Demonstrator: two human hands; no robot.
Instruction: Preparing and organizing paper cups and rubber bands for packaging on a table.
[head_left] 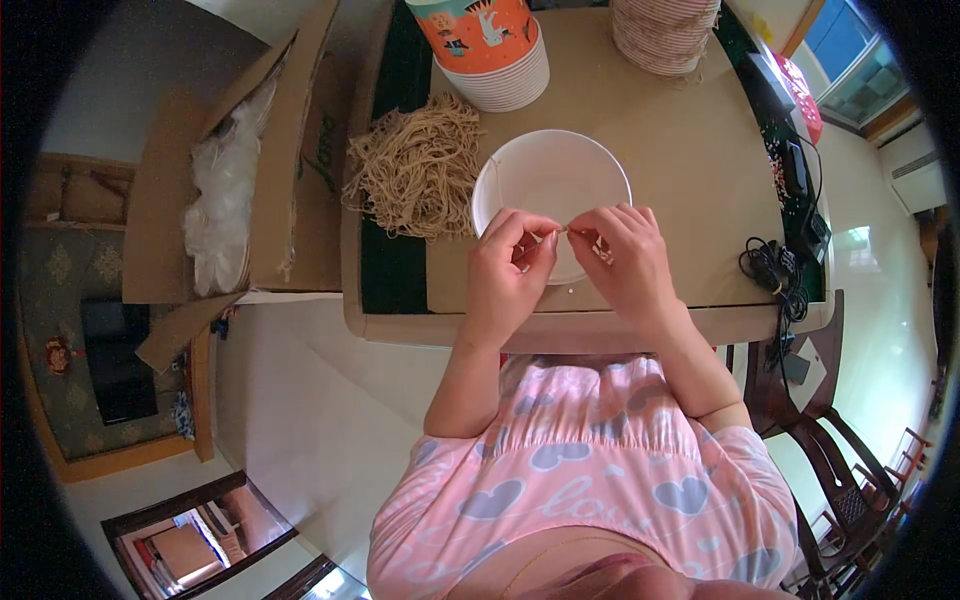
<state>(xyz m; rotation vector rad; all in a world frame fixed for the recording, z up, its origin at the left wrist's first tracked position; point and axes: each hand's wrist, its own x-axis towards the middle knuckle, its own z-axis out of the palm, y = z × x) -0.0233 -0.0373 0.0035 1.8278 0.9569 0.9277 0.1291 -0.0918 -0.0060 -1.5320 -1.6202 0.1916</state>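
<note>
A white paper bucket [556,165] stands open-topped near the table's front edge. Over its near rim, my left hand [508,272] and my right hand [628,258] meet, fingertips almost touching. Both pinch a thin beige string [562,229]; only a short bit of it shows, and the fingers hide the rest. Another strand of string [497,168] hangs along the bucket's inner left wall. Left of the bucket lies a loose heap of beige string [420,165].
Behind the heap rises a stack of nested orange-printed buckets [490,50]. A pinkish-white stack [665,35] with loose strands stands at the far right. Black cables [778,270] lie at the table's right edge. A cardboard box [290,200] holding clear plastic adjoins the left side.
</note>
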